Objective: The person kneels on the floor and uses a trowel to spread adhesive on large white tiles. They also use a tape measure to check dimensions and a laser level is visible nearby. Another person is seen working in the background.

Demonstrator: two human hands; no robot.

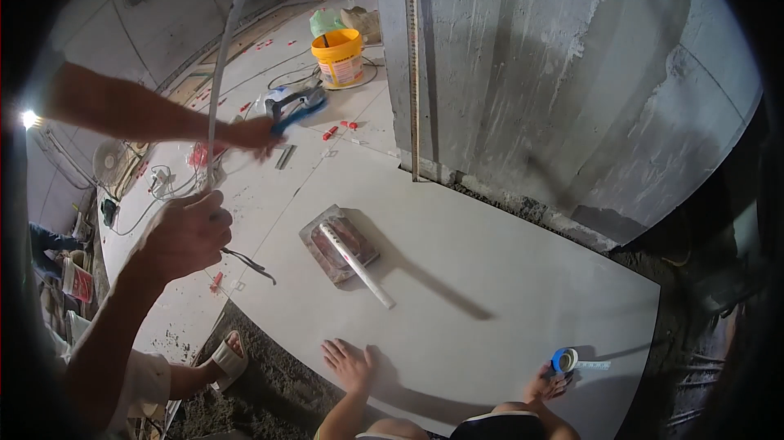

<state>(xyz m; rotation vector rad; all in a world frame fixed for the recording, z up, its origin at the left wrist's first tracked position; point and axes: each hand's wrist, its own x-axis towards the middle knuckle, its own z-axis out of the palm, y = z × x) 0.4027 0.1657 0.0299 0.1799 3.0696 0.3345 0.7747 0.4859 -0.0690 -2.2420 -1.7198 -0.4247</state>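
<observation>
Fingers spread, my left hand (pixel 349 366) lies flat on a large pale floor tile (pixel 490 293) near its front edge. Farther right on the same tile, my right hand (pixel 547 385) has its fingers curled at a blue round tape measure (pixel 563 360), and seems to grip it. A short pale graduated strip (pixel 594 366) sticks out from it to the right. Beyond my left hand, a square, grey and reddish block-headed tool (pixel 336 245) with a white handle (pixel 359 270) stands on the tile.
At left, a co-worker's fist (pixel 189 227) grips a pale upright rod (pixel 219 72); their other hand (pixel 255 136) reaches by a blue-handled tool (pixel 296 109). A yellow bucket (pixel 336 56) stands far back. A grey wall (pixel 531 72) borders the tile; wet mortar (pixel 269 383) lies along its front.
</observation>
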